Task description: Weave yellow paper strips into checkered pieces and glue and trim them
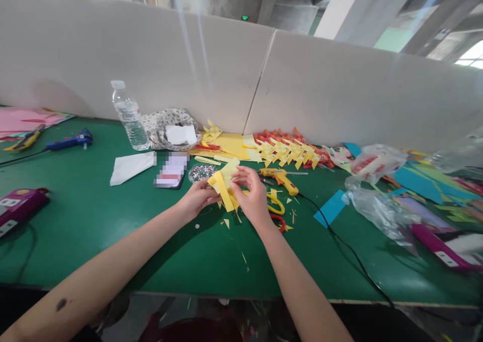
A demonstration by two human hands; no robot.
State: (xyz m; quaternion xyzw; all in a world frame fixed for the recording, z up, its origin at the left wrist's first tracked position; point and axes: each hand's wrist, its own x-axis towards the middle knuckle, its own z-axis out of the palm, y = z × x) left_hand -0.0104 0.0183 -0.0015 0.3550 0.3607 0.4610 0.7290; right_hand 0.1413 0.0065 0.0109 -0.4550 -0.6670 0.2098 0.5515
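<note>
The person's left hand [199,198] and right hand [251,196] meet over the middle of a green table [151,261], with yellow paper strips [226,196] between them, raised in front of the person. The left hand comes in from the side, its fingers closed on the near left edge of the paper, the fingertips partly hidden behind it. The right hand's fingers are bent and partly spread, with a gap between thumb and forefinger; the thumb lies at the right edge of the paper, and whether it pinches or only touches I cannot tell. A paler yellow piece slants up behind the brighter strips. Just right of the right hand lie a yellow glue gun [281,177] with a black cord, a yellow handle loop [278,206] and a red handle loop [279,223], with small paper scraps scattered around. Beyond the hands, pointed yellow paper pieces [287,153] lie in a row against red and orange ones, beside a flat yellow sheet [236,143]. Left of the paper are a clear dish of small beads [202,172], a phone [171,173] and a white tissue [132,167]. A water bottle [130,118] stands tilted in view beside a spotted cloth bag [158,131], near the pale partition [188,55].
</note>
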